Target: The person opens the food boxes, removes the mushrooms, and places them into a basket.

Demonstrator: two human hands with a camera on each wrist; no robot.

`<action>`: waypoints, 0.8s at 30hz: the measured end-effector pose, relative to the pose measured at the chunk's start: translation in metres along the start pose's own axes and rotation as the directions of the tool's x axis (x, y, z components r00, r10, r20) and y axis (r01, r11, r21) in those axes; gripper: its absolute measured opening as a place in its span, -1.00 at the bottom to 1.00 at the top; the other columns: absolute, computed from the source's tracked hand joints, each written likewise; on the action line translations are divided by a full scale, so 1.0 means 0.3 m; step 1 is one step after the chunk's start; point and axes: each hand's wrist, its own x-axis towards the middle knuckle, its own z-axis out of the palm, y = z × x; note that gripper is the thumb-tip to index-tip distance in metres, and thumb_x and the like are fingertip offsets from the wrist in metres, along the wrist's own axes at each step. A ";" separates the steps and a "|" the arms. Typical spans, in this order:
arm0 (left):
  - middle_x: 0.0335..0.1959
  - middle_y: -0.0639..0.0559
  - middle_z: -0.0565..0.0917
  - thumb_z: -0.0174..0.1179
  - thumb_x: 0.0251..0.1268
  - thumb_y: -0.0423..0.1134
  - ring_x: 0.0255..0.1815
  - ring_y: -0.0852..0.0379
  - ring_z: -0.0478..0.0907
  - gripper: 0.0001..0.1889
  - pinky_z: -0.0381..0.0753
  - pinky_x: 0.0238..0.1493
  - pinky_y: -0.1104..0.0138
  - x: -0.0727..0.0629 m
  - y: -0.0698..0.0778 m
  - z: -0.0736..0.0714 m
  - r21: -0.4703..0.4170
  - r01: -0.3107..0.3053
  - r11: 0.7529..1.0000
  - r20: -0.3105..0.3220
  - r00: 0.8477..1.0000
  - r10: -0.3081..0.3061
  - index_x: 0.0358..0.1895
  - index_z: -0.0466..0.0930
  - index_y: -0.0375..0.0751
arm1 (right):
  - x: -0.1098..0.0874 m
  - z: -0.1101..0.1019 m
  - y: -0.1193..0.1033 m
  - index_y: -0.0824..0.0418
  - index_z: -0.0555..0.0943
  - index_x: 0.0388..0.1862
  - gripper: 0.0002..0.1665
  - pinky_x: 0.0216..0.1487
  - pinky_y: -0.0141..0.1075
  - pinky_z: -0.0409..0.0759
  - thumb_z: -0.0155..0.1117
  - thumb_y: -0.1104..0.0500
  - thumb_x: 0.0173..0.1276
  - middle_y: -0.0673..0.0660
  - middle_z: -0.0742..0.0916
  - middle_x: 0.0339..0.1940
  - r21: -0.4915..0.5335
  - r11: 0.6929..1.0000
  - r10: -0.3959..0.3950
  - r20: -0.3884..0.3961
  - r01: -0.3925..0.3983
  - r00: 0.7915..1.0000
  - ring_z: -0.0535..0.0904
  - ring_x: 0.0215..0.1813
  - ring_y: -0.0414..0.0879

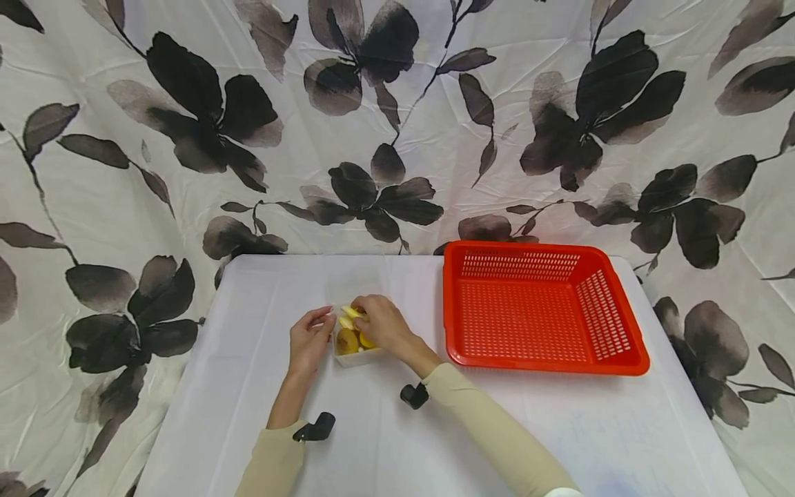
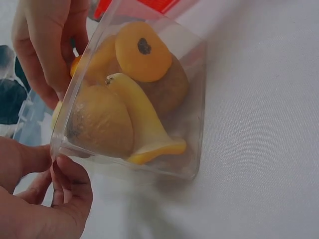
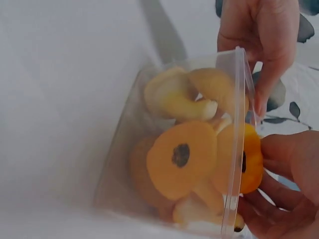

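Observation:
A small clear plastic box (image 2: 198, 114), full of yellow and orange fruit-like pieces, is on the white table. My left hand (image 1: 308, 339) is at its left side, pinching the rim between thumb and fingers in the left wrist view. My right hand (image 1: 385, 323) reaches over the right side, with bent fingers among the top pieces. Beside those fingers are a yellow piece (image 1: 351, 312) and an orange round piece with a dark mark (image 3: 253, 158); whether they grip either is hidden. Through the wall show a brownish round piece (image 2: 99, 122) and a banana-like yellow piece (image 2: 142, 117).
To the right of the box is a large red plastic basket (image 1: 448, 304) with slotted sides. A white cloth covers the table (image 1: 261, 290). Behind hangs a white curtain (image 1: 435, 152) with dark flowers. Each wrist carries a small black camera (image 1: 315, 428).

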 end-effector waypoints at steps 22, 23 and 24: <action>-0.06 -0.16 0.59 0.24 0.50 -0.30 -0.30 0.32 0.56 -0.65 0.55 -0.35 0.54 -0.007 -0.003 0.004 -0.002 -0.027 1.000 -0.019 0.999 0.027 0.23 0.59 -0.41 | -0.045 -0.116 0.068 0.27 0.64 0.19 -0.65 0.19 -0.25 0.61 0.34 0.20 0.48 0.16 0.73 0.03 0.542 0.816 0.223 0.027 -0.202 0.974 0.64 0.08 0.02; -0.06 -0.16 0.59 0.24 0.50 -0.30 -0.30 0.32 0.56 -0.64 0.55 -0.36 0.54 -0.005 -0.003 0.003 -0.005 -0.032 0.999 -0.015 0.999 0.032 0.23 0.58 -0.42 | -0.047 -0.124 0.072 0.26 0.64 0.19 -0.64 0.20 -0.24 0.61 0.35 0.19 0.47 0.16 0.73 0.04 0.564 0.797 0.240 0.035 -0.217 0.970 0.64 0.09 0.01; -0.07 -0.15 0.59 0.24 0.49 -0.29 -0.30 0.31 0.56 -0.64 0.55 -0.36 0.54 -0.004 -0.002 0.003 -0.008 -0.035 0.999 -0.012 0.999 0.035 0.23 0.59 -0.41 | -0.050 -0.132 0.076 0.26 0.64 0.20 -0.63 0.21 -0.24 0.60 0.35 0.19 0.47 0.16 0.73 0.04 0.584 0.779 0.253 0.040 -0.228 0.967 0.64 0.09 0.01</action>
